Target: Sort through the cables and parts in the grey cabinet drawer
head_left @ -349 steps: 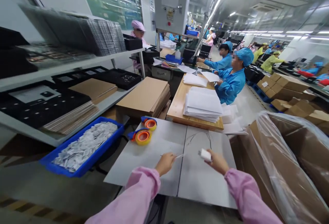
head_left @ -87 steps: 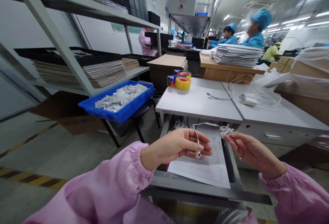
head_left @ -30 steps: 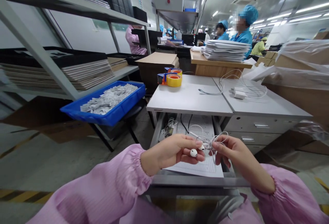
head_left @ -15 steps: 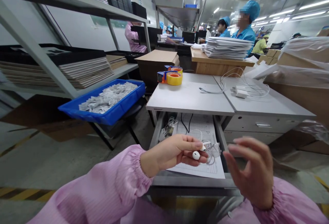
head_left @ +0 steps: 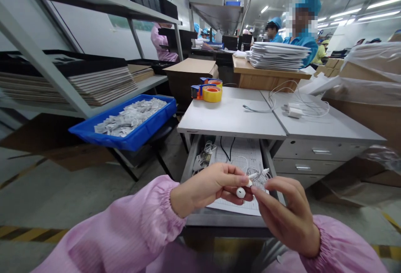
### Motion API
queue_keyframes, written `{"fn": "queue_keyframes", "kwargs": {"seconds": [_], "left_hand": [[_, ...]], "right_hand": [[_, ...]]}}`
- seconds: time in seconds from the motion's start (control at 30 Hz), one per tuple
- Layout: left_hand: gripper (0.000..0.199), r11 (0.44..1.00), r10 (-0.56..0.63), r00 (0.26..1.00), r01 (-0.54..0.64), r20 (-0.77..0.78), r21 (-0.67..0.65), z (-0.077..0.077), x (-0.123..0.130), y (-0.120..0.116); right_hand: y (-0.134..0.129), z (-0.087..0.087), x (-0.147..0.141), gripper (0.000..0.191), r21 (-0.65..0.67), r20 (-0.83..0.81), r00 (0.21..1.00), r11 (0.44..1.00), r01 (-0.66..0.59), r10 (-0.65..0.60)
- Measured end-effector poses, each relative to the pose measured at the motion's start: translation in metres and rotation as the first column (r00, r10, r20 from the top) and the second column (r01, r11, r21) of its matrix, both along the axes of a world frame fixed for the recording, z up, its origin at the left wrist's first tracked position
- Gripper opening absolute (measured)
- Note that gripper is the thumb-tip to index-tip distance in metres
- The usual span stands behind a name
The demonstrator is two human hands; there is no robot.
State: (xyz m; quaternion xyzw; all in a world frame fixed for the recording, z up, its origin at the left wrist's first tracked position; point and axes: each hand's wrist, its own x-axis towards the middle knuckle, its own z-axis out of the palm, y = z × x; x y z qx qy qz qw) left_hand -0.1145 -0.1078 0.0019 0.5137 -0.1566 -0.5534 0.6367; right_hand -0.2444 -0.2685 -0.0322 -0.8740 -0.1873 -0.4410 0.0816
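Observation:
White wired earphones (head_left: 240,192) are held in my left hand (head_left: 213,185), pinched between thumb and fingers above the open drawer (head_left: 232,219). One earbud hangs below the thumb and another shows near the fingertips. My right hand (head_left: 286,210) is just to the right, its fingers apart and the index fingertip at the earbuds; nothing is seen held in it. The thin cable (head_left: 258,176) lies coiled beyond the hands, over printed sheets (head_left: 250,151) in the drawer.
A white desk (head_left: 232,118) carries tape dispensers (head_left: 212,93) and a charger with cables (head_left: 293,110). At left, a blue tray (head_left: 125,142) holds small packets. Stacked white envelopes (head_left: 277,55) stand behind; a person in blue (head_left: 302,41) is beyond them.
My right hand has moved left and come up to the earbuds in my left hand. The left hand keeps its hold, almost in the same place.

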Motion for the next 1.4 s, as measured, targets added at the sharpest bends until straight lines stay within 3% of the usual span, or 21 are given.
{"fn": "queue_keyframes", "kwargs": {"seconds": [0.1, 0.17, 0.27, 0.33, 0.5, 0.63, 0.77, 0.9, 1.3, 1.4], "left_hand": [[0.035, 1.000, 0.021, 0.999, -0.020, 0.045, -0.009, -0.001, -0.001, -0.001], [0.035, 0.999, 0.037, 0.997, -0.037, 0.074, -0.003, -0.002, -0.002, -0.002], [0.036, 0.999, 0.035, 0.998, -0.036, 0.059, 0.015, -0.003, -0.001, -0.002], [0.036, 1.000, 0.024, 0.999, -0.025, 0.035, 0.018, -0.004, 0.000, -0.002], [0.033, 1.000, 0.009, 1.000, -0.009, 0.004, 0.022, -0.005, 0.002, -0.002], [0.028, 1.000, -0.014, 1.000, 0.015, -0.023, 0.000, -0.007, 0.003, -0.002], [0.027, 1.000, -0.021, 0.997, 0.021, -0.068, -0.009, -0.007, 0.004, -0.002], [0.031, 1.000, -0.022, 0.999, 0.022, -0.049, -0.008, -0.005, 0.002, -0.002], [0.031, 1.000, 0.006, 1.000, -0.006, 0.005, -0.006, -0.006, -0.001, -0.003], [0.031, 0.999, 0.044, 0.999, -0.045, 0.029, 0.011, -0.007, -0.001, -0.003]], "right_hand": [[0.005, 0.003, 0.001, 0.030, 0.031, -0.020, 1.000, 0.999, 0.017, -0.016], [0.008, 0.008, 0.002, 0.024, 0.181, -0.139, 0.990, 0.983, -0.011, 0.037], [0.007, 0.015, 0.004, 0.013, 0.488, -0.340, 0.909, 0.872, -0.048, 0.241], [0.004, 0.017, 0.004, 0.013, 0.565, -0.352, 0.893, 0.824, -0.038, 0.283], [0.002, 0.008, 0.001, 0.019, 0.396, -0.241, 0.959, 0.918, -0.040, 0.146], [0.008, 0.005, 0.001, 0.014, 0.327, -0.156, 0.985, 0.945, -0.020, 0.075], [0.010, 0.006, 0.000, 0.014, 0.180, -0.072, 0.992, 0.980, -0.089, 0.103], [0.008, 0.005, 0.000, 0.029, 0.017, -0.042, 0.994, 0.995, -0.099, 0.099], [0.012, 0.006, 0.004, 0.028, -0.084, -0.024, 0.999, 0.996, -0.030, 0.028], [0.014, 0.008, 0.005, 0.025, -0.042, -0.068, 0.996, 0.997, -0.057, 0.054]]}}
